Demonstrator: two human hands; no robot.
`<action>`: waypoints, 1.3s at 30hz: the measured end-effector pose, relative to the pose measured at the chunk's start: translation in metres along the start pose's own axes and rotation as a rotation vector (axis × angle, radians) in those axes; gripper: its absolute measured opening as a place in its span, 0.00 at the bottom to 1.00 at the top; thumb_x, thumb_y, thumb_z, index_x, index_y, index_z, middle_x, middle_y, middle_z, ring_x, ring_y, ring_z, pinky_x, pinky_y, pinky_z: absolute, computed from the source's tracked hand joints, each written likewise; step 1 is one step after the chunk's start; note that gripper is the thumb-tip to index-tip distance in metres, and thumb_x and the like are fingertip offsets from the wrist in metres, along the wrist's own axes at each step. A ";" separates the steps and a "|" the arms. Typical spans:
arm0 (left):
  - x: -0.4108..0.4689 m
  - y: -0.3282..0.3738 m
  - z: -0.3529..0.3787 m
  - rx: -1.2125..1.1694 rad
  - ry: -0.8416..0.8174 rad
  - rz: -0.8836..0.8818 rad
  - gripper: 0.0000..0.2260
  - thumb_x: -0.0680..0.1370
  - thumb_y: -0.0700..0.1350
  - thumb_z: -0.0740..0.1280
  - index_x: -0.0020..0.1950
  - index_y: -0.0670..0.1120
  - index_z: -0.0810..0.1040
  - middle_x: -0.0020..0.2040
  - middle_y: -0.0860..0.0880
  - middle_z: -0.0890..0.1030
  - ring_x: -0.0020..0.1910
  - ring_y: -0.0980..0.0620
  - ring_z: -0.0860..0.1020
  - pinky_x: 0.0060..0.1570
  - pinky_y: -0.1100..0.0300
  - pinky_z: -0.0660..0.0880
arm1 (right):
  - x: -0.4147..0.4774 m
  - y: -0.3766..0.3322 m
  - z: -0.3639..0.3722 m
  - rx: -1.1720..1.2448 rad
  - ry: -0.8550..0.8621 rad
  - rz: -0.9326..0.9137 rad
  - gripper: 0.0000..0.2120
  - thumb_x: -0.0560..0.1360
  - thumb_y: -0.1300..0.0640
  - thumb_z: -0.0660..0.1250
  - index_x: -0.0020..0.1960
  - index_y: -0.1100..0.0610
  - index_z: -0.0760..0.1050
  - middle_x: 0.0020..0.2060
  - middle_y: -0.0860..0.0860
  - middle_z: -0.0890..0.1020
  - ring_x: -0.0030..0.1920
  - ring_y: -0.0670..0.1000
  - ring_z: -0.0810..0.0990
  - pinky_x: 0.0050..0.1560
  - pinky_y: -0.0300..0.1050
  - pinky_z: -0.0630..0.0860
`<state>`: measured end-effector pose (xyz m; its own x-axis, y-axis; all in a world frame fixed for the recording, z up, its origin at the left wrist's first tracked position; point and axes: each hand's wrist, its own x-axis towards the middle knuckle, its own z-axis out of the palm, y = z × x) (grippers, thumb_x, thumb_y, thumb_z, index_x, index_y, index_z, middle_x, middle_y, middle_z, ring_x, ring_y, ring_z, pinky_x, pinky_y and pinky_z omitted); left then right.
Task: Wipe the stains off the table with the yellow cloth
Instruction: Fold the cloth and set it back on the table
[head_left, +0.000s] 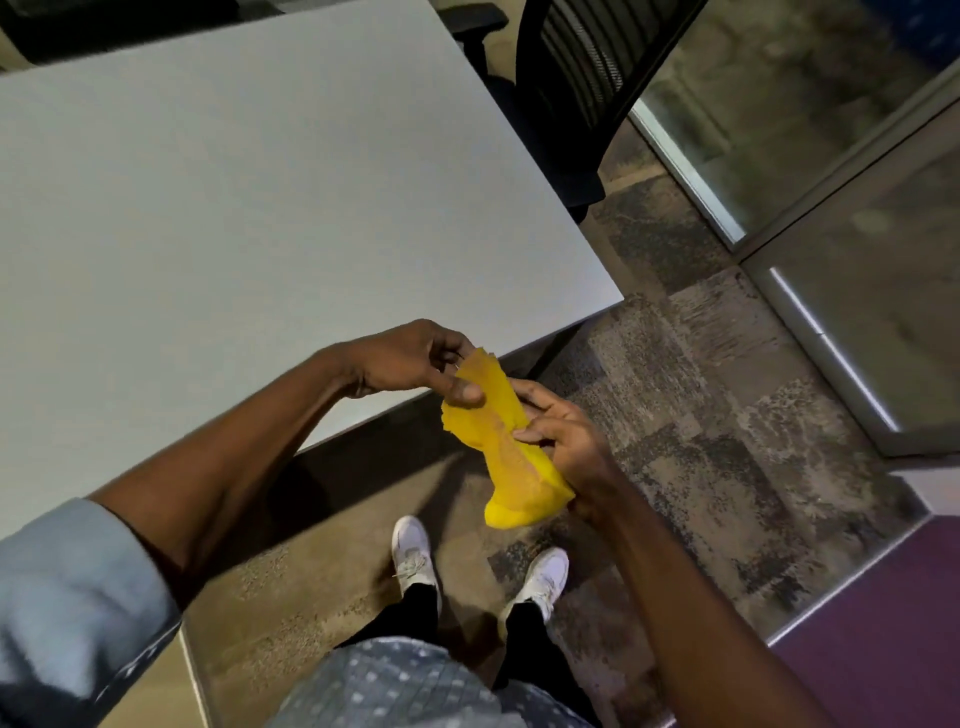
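Our left hand (410, 361) pinches the upper end of the yellow cloth (501, 452) between thumb and fingers. Our right hand (569, 439) curls round its lower part. The cloth hangs crumpled between both hands, off the table (260, 208), whose near edge runs under our left hand. It looks light, thin and limp, and it bunches easily. We judge it best folded into a pad and pressed flat under the fingers.
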<state>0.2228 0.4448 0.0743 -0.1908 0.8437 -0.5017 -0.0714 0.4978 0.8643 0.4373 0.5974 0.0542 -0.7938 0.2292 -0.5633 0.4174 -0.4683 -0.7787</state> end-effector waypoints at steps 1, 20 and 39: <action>-0.006 0.002 0.001 0.021 0.016 0.008 0.17 0.73 0.44 0.81 0.60 0.41 0.85 0.59 0.40 0.88 0.59 0.40 0.87 0.65 0.47 0.84 | -0.005 -0.005 0.002 0.012 -0.002 0.004 0.28 0.70 0.67 0.64 0.70 0.57 0.77 0.63 0.59 0.86 0.62 0.62 0.85 0.60 0.57 0.82; -0.067 0.040 -0.028 -0.150 0.486 0.026 0.27 0.70 0.51 0.82 0.64 0.37 0.83 0.58 0.39 0.89 0.59 0.37 0.88 0.66 0.36 0.83 | -0.026 -0.063 0.018 -0.150 0.158 -0.262 0.16 0.76 0.63 0.77 0.64 0.59 0.84 0.58 0.57 0.89 0.62 0.60 0.86 0.70 0.68 0.78; -0.094 0.044 0.012 -0.429 0.767 0.005 0.24 0.69 0.49 0.82 0.64 0.42 0.87 0.58 0.44 0.90 0.61 0.42 0.88 0.64 0.44 0.84 | 0.017 -0.129 0.002 -0.422 0.141 -0.505 0.21 0.73 0.60 0.82 0.60 0.51 0.76 0.44 0.52 0.84 0.46 0.53 0.84 0.46 0.52 0.83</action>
<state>0.2496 0.3898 0.1593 -0.7863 0.4015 -0.4696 -0.4012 0.2461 0.8823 0.3692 0.6600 0.1459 -0.8835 0.4555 -0.1099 0.1697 0.0925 -0.9811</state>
